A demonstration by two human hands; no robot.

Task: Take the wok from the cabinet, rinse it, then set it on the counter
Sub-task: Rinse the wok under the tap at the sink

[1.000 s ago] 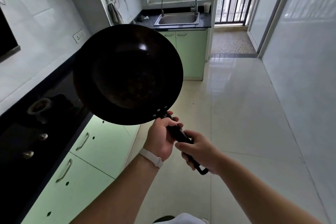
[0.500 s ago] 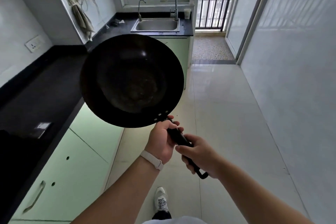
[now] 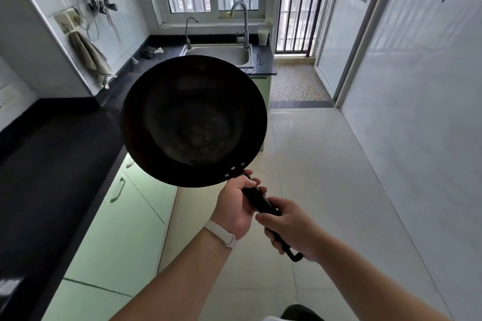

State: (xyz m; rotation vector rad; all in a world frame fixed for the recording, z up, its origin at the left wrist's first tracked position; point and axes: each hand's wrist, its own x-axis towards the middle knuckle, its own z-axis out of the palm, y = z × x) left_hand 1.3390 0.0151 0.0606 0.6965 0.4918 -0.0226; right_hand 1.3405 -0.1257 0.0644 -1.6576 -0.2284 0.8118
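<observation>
A black round wok [image 3: 194, 121] is held out in front of me at mid-frame, its bowl facing up and its black handle pointing back toward me. My left hand [image 3: 236, 204] grips the handle close to the bowl. My right hand [image 3: 292, 232] grips the handle's rear end, where a hook sticks out below the palm. Beyond the wok's far rim lies the steel sink [image 3: 224, 55] set in the black counter [image 3: 60, 154], with a tall faucet [image 3: 241, 23] behind it.
Green cabinets [image 3: 125, 216] run under the counter on my left. A cloth [image 3: 90, 60] hangs on the left wall. A white cup [image 3: 263, 36] stands right of the faucet. White floor tiles stretch ahead, with a white wall on the right.
I have walked forward along the counter: the stove has gone from view and the sink is much nearer. Both hands keep the same hold on the wok's handle.
</observation>
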